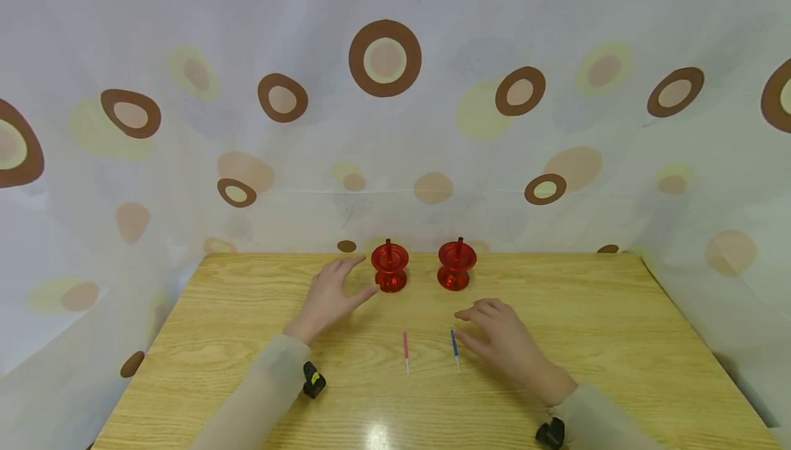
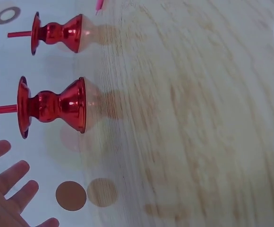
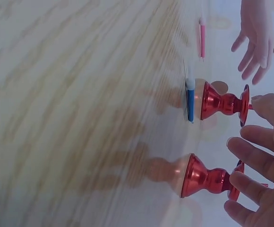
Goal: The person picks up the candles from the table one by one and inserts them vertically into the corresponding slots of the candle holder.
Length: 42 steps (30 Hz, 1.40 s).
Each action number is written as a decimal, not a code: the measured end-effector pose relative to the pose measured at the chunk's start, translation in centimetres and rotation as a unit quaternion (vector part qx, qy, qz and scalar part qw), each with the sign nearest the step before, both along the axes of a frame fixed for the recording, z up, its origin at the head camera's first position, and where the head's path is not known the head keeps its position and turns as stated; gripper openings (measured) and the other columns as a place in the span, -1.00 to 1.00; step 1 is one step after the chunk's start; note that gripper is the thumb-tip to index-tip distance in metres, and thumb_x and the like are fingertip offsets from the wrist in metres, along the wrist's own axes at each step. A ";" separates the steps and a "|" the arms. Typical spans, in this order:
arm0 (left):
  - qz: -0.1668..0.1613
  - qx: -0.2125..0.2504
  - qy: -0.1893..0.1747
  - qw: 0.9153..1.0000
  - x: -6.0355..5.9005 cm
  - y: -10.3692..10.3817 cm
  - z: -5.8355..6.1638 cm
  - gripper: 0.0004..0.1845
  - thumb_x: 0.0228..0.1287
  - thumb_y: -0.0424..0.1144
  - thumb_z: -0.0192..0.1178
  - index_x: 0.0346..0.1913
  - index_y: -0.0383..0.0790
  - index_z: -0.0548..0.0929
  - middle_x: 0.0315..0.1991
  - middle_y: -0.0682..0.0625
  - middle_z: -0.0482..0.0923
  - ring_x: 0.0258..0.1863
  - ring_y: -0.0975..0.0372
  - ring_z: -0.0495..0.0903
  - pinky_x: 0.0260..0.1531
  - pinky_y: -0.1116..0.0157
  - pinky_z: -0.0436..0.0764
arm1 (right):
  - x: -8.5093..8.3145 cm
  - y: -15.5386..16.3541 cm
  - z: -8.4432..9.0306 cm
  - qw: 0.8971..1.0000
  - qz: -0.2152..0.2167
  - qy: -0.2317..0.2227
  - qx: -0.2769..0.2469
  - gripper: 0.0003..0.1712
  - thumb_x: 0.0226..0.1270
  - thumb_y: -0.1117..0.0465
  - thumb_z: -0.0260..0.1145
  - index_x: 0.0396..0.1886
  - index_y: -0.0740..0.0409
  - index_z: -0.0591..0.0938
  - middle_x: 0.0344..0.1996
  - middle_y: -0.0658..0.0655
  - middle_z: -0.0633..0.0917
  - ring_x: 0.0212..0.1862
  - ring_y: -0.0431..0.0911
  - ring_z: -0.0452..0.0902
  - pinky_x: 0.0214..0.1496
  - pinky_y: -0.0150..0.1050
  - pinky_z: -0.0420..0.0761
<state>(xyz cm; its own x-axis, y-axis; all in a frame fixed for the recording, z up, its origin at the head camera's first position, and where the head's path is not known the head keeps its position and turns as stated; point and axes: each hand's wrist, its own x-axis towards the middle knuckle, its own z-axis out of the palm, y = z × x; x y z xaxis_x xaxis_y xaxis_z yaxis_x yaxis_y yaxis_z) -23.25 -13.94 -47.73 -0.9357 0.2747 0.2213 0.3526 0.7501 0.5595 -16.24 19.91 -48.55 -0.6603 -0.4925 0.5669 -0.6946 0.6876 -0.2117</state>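
Two shiny red candle holders stand upright near the table's back edge, the left one (image 1: 391, 279) and the right one (image 1: 455, 278), each with a thin red stem rising from its dish. My left hand (image 1: 327, 299) is beside the left holder, fingers and thumb spread with nothing between them. In front of the holders lie a thin pink candle (image 1: 406, 348) and a blue candle (image 1: 454, 344), their white ends toward me. Just right of the blue candle hovers my right hand (image 1: 503, 341), its fingers loosely bent and holding nothing, as the right wrist view also shows.
The light wooden table (image 1: 247, 312) meets a white curtain (image 1: 432, 141) with brown and yellow circles at the back and sides. Black wrist devices sit on both sleeves, one on the left (image 1: 314, 380) and one on the right (image 1: 550, 433).
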 end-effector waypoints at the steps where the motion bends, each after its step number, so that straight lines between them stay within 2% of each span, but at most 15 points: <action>1: 0.000 0.002 0.000 1.000 -0.1 0.1 0.0 -0.20 0.35 0.25 0.31 0.51 -0.10 0.45 0.47 -0.16 0.42 0.47 -0.15 0.35 0.40 -0.32 0.25 | 0.0 -0.1 0.0 1.000 0.004 0.003 -0.004 -0.65 0.05 0.26 0.67 -0.13 0.18 0.79 -0.22 0.04 0.79 -0.11 0.00 0.64 -0.05 0.05 0.66; 5: -0.003 0.009 -0.004 1.000 -0.4 0.3 -0.1 -0.21 0.35 0.25 0.32 0.51 -0.09 0.45 0.47 -0.15 0.42 0.47 -0.13 0.34 0.42 -0.30 0.24 | 0.1 -0.5 0.0 1.000 0.013 0.004 -0.023 -0.69 0.05 0.29 0.66 -0.18 0.16 0.80 -0.25 0.02 0.80 -0.13 -0.02 0.64 -0.07 0.02 0.67; 13: 0.004 0.020 -0.016 1.000 -0.9 0.8 -0.1 -0.20 0.34 0.24 0.33 0.52 -0.06 0.44 0.48 -0.17 0.40 0.49 -0.13 0.31 0.43 -0.30 0.23 | 0.2 -1.3 -0.2 0.999 0.001 -0.031 -0.039 -0.73 0.12 0.26 0.63 -0.15 0.12 0.81 -0.23 -0.03 0.81 -0.09 -0.06 0.63 -0.03 0.01 0.66; 17: 0.002 0.029 -0.015 0.999 -1.2 1.0 -0.2 -0.21 0.33 0.23 0.34 0.50 -0.08 0.46 0.48 -0.18 0.42 0.49 -0.13 0.33 0.43 -0.28 0.26 | 0.3 -1.6 -0.5 0.998 0.010 -0.034 -0.049 -0.73 0.10 0.27 0.64 -0.17 0.13 0.81 -0.26 -0.03 0.80 -0.12 -0.07 0.62 -0.06 0.00 0.65; 22: 0.003 0.032 -0.016 0.999 -1.5 1.2 -0.2 -0.21 0.34 0.24 0.33 0.51 -0.08 0.46 0.49 -0.14 0.42 0.49 -0.12 0.33 0.40 -0.31 0.26 | 0.3 -2.0 -0.8 0.998 0.016 -0.037 -0.052 -0.71 0.08 0.25 0.66 -0.17 0.14 0.82 -0.26 0.00 0.81 -0.13 -0.08 0.61 -0.06 -0.01 0.64; 28: 0.005 0.034 -0.023 0.999 -1.7 1.4 -0.1 -0.20 0.34 0.25 0.33 0.51 -0.08 0.44 0.50 -0.11 0.40 0.50 -0.11 0.31 0.41 -0.32 0.24 | 0.5 -2.7 -0.8 0.997 0.002 -0.067 -0.044 -0.71 0.13 0.19 0.65 -0.14 0.12 0.82 -0.22 -0.03 0.81 -0.08 -0.08 0.60 0.01 0.01 0.63; 34: -0.001 0.045 -0.027 0.999 -2.0 1.5 -0.4 -0.20 0.35 0.24 0.33 0.52 -0.08 0.44 0.50 -0.09 0.40 0.52 -0.09 0.29 0.42 -0.31 0.22 | 0.5 -3.2 -0.9 0.996 0.005 -0.080 -0.044 -0.69 0.18 0.17 0.63 -0.08 0.12 0.82 -0.17 -0.01 0.82 -0.02 -0.01 0.62 0.07 0.08 0.61; 42: -0.007 0.068 -0.031 0.997 -2.5 1.6 -0.9 -0.22 0.36 0.22 0.34 0.52 -0.05 0.44 0.50 -0.06 0.40 0.54 -0.07 0.26 0.44 -0.32 0.20 | 0.5 -3.8 -1.2 0.996 -0.004 -0.075 -0.039 -0.66 0.13 0.12 0.65 -0.11 0.10 0.83 -0.19 0.02 0.83 0.06 0.21 0.64 0.16 0.28 0.55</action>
<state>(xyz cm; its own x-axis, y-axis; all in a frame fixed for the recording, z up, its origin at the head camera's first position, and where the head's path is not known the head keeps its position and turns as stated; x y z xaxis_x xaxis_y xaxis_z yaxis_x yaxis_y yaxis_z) -25.73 -12.32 -48.65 -0.9449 0.2602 0.1986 0.3242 0.6605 0.6772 -15.76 16.16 -49.73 -0.7439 -0.4454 0.4981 -0.6459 0.6704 -0.3652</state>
